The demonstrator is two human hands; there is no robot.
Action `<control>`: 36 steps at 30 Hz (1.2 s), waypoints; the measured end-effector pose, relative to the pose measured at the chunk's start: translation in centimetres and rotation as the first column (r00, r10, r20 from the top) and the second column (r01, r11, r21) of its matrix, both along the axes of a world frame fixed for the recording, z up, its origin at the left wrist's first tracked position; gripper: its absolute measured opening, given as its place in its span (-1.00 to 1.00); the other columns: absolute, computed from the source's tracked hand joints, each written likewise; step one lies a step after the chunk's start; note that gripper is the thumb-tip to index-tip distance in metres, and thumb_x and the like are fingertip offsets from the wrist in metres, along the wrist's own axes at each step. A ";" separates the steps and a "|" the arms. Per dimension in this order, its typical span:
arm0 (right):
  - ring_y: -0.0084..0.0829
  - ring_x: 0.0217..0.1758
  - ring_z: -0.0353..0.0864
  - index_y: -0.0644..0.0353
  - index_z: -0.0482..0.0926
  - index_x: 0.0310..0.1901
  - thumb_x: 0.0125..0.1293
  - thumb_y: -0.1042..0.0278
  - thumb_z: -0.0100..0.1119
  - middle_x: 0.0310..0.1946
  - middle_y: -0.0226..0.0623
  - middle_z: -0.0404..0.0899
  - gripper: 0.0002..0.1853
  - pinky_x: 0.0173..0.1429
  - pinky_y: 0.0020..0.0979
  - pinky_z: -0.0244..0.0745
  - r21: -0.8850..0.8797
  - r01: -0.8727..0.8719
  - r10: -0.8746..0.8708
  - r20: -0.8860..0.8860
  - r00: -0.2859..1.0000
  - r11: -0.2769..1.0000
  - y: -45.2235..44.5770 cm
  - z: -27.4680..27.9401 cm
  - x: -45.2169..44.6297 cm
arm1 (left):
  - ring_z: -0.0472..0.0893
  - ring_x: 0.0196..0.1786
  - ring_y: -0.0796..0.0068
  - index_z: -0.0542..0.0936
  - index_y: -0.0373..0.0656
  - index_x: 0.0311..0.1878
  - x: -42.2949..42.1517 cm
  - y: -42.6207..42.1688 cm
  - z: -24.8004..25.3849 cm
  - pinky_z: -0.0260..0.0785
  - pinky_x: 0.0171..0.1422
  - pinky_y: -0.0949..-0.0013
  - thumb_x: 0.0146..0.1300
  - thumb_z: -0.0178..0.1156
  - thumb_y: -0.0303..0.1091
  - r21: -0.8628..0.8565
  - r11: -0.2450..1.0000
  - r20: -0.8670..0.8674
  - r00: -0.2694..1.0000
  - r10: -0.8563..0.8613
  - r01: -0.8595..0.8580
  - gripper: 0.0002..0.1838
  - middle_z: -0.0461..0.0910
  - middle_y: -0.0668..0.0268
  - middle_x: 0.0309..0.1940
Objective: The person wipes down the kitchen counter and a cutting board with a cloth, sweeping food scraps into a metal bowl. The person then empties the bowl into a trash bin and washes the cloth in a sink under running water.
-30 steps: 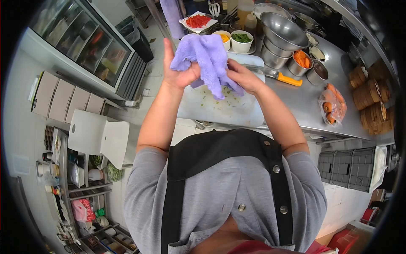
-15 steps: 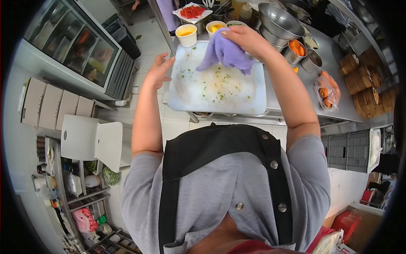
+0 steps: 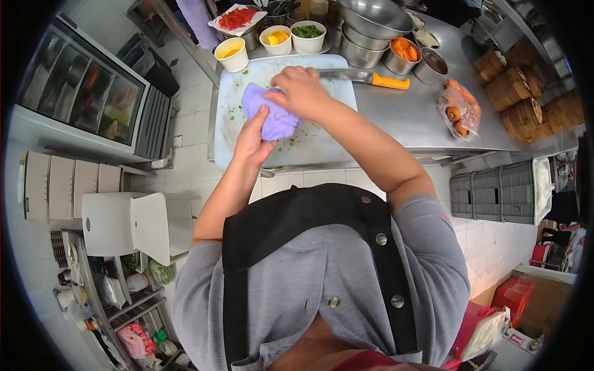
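Here, purple cloth (image 3: 276,123) bunched over cutting board (image 3: 322,151), long axis roughly ten-to-four. Left hand (image 3: 252,140) pinching at seven o'clock, right hand (image 3: 303,93) gripping at two; neither nearer.

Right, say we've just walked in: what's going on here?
A person has both hands on a purple cloth over a board strewn with green bits. The left hand grips it; the right hand is against its upper side. Whether the cloth touches the board is hard to tell. A knife lies across the board's right edge, and tubs stand behind.
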State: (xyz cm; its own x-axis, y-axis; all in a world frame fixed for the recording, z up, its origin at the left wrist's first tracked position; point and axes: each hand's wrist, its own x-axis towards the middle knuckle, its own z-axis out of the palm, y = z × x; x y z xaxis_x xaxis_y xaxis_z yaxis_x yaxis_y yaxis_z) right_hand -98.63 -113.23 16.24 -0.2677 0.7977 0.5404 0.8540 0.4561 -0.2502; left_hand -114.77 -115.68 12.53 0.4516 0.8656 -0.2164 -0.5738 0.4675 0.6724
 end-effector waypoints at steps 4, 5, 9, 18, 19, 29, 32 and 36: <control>-0.17 -0.17 0.54 0.18 0.53 -0.32 0.19 0.13 0.04 -0.31 -0.13 0.56 -0.73 -0.06 -0.09 0.33 -0.136 0.301 -0.272 0.196 0.942 0.944 1.4 -2.4 11.7 | 0.43 0.14 0.20 0.28 -0.13 0.20 -0.7 -0.8 1.9 0.29 0.19 -0.03 0.27 0.05 -0.17 -0.133 0.988 0.073 0.993 0.095 -0.084 -0.52 0.43 0.20 0.08; -0.16 -0.14 0.54 0.19 0.50 -0.25 0.13 0.23 0.09 -0.28 -0.15 0.56 -0.77 -0.05 -0.06 0.35 -0.195 0.389 -0.376 0.099 0.921 0.900 0.8 -3.1 15.0 | 0.42 0.15 0.17 0.27 -0.14 0.21 -1.2 -0.6 1.8 0.27 0.19 -0.06 0.27 0.05 -0.19 -0.128 0.990 0.137 0.988 0.071 -0.054 -0.52 0.42 0.19 0.09; -0.09 -0.04 0.49 0.15 0.44 -0.08 0.04 0.30 0.13 -0.18 -0.10 0.53 -0.64 0.03 -0.09 0.36 -0.104 0.554 -0.484 0.374 0.791 0.826 -0.2 -9.0 25.1 | 0.35 0.21 0.11 0.23 -0.17 0.23 -1.1 -1.5 2.0 0.22 0.24 -0.10 0.26 0.02 -0.21 -0.127 0.990 0.184 0.979 0.087 -0.064 -0.49 0.34 0.16 0.16; -0.06 -0.03 0.47 0.35 0.44 -0.12 -0.03 0.37 0.16 -0.14 -0.01 0.47 -0.61 0.06 -0.31 0.37 -0.597 0.096 -0.254 -0.186 0.949 0.796 -5.7 -4.5 23.4 | 0.28 0.26 0.12 0.15 -0.23 0.27 1.5 -3.0 0.6 0.16 0.32 0.02 0.04 0.17 -0.45 0.031 0.998 0.237 0.970 -0.060 0.054 -0.31 0.27 0.13 0.20; -0.06 -0.05 0.47 0.34 0.43 -0.10 -0.02 0.37 0.16 -0.13 0.00 0.47 -0.60 0.03 -0.30 0.38 -0.477 0.032 -0.164 -0.238 0.957 0.879 -6.4 -4.9 22.7 | 0.28 0.26 0.12 0.15 -0.23 0.27 1.8 -3.0 0.6 0.16 0.32 0.02 0.04 0.17 -0.45 0.033 0.997 0.237 0.969 -0.068 0.062 -0.31 0.27 0.13 0.20; -0.01 -0.21 0.47 0.26 0.36 -0.12 0.08 0.40 0.14 -0.22 -0.08 0.37 -0.68 -0.14 -0.19 0.41 -0.396 -0.111 -0.014 -0.301 0.954 0.912 -9.6 -1.4 6.7 | 0.51 -0.03 0.41 0.38 -0.20 0.07 4.8 -1.9 1.8 0.36 -0.02 0.37 0.10 0.21 -0.48 0.332 0.942 -0.208 0.978 0.029 0.043 -0.57 0.51 0.29 -0.10; -0.04 -0.22 0.48 0.23 0.35 -0.13 0.10 0.40 0.14 -0.24 -0.11 0.37 -0.70 -0.21 -0.17 0.41 -0.407 -0.087 0.004 -0.199 0.980 0.909 -11.1 -1.3 5.7 | 0.56 -0.17 0.46 0.44 -0.19 -0.02 4.7 -2.2 1.6 0.40 -0.19 0.44 0.10 0.22 -0.45 0.218 0.967 -0.247 0.951 0.186 -0.133 -0.66 0.55 0.33 -0.21; -0.04 -0.22 0.45 0.21 0.35 -0.14 0.11 0.39 0.17 -0.23 -0.12 0.36 -0.70 -0.20 -0.22 0.40 -0.396 -0.084 0.012 -0.181 0.983 0.915 -14.0 -0.9 7.3 | 0.57 -0.22 0.52 0.46 -0.17 -0.05 3.1 -0.6 1.6 0.38 -0.35 0.53 0.10 0.24 -0.44 0.102 0.899 -0.108 0.894 0.435 -0.425 -0.68 0.56 0.36 -0.24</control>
